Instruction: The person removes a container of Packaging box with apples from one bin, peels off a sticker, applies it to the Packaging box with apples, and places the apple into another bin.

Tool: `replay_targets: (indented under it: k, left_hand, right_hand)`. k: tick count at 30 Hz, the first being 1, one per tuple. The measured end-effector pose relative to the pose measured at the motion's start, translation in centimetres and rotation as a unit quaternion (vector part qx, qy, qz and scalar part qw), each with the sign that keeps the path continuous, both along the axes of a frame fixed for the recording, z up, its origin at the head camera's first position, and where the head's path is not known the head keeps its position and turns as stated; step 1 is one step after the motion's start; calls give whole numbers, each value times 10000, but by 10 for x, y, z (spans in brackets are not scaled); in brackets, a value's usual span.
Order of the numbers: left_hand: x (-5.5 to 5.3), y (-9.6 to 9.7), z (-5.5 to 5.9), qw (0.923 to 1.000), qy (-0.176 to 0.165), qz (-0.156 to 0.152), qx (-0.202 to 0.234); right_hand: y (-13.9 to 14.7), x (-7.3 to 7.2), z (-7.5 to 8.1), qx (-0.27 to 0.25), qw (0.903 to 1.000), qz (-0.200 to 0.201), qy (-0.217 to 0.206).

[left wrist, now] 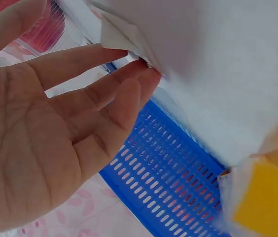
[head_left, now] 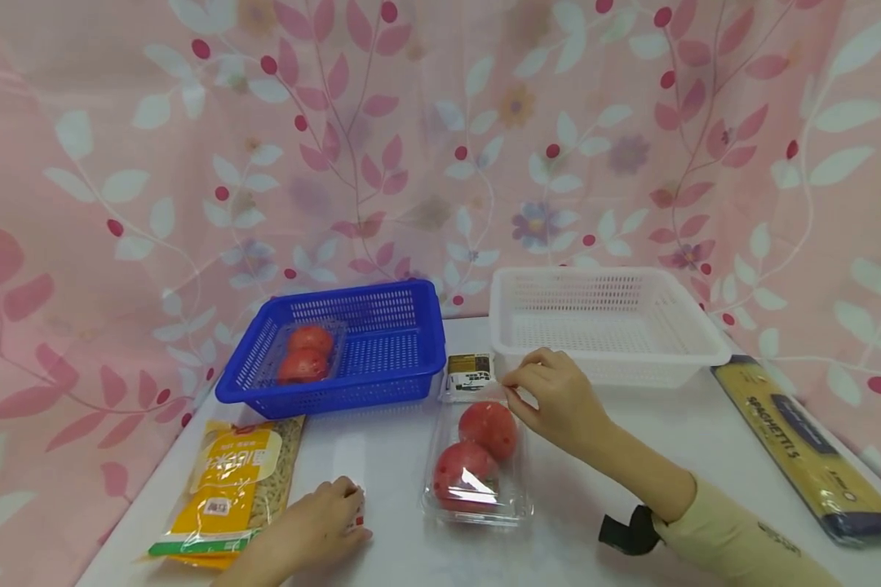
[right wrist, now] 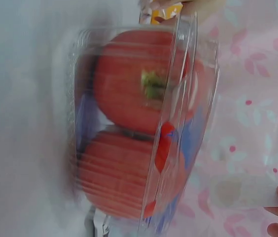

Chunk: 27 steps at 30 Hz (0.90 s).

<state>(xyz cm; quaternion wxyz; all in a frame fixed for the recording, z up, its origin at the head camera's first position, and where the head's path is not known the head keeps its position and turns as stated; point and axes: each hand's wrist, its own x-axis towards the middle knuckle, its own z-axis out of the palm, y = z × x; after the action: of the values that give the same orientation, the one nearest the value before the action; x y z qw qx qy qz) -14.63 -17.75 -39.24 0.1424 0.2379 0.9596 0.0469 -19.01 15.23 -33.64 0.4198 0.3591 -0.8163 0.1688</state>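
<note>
Tomato box, head view: the clear box (head_left: pixel 512 507) lies on the table (head_left: pixel 389 465) between the two hands, with two red tomatoes (head_left: pixel 466 475) inside.
Left hand, head view: the left hand (head_left: pixel 312 526) is low over the table, its fingers at a small white-and-red thing (head_left: pixel 360 509).
Right hand, head view: the right hand (head_left: pixel 561 399) is by the box's far right corner, thumb and forefinger close together.
Packet: a small packet (head_left: pixel 470 373) with dark-and-gold print lies just beyond the box.
Baskets: the blue basket (head_left: pixel 338 398) at back left holds two more tomatoes (head_left: pixel 306 367); the white basket (head_left: pixel 617 371) stands at back right.
Outer sides: a yellow bag (head_left: pixel 223 489) on the left, a spaghetti pack (head_left: pixel 807 448) on the right.
Left wrist view: fingers half bent, thumb spread apart, fingertips against a white paper-like piece (left wrist: pixel 121 34); whether they grip it, I cannot tell.
Right wrist view: the right hand's fingers pinch the end of a pale strip (right wrist: pixel 242 191), seen apart from the blurred box.
</note>
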Motion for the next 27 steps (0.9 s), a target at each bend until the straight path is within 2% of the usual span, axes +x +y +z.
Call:
replay_targets:
  k: [5, 9, 13, 17, 20, 23, 27]
  left_hand:
    - [-6, 5, 5, 9999, 85, 109, -43]
    - [-11, 14, 8, 9995, 314, -46, -84]
    - [-12, 28, 6, 9937, 980, -551, -4]
    - [-13, 39, 3, 9806, 1746, -885, 97]
    - [-15, 44, 1, 9706, 2132, -1103, 153]
    - [-17, 47, 0, 9652, 2235, -1331, 280]
    - [-18, 51, 1, 9637, 2094, -1599, 426]
  right_hand:
    - [3, -5, -2, 29, 9999, -102, 74]
    - [2, -9, -6, 89, 9998, -139, 101]
    - [-1, -10, -8, 76, 9998, -50, 161]
    - [-3, -10, -8, 77, 9995, 70, 298]
    - [-3, -10, -8, 77, 9992, 112, 365]
    - [-4, -9, -8, 57, 9992, 118, 376]
    - [-4, -7, -6, 44, 9991, 106, 414]
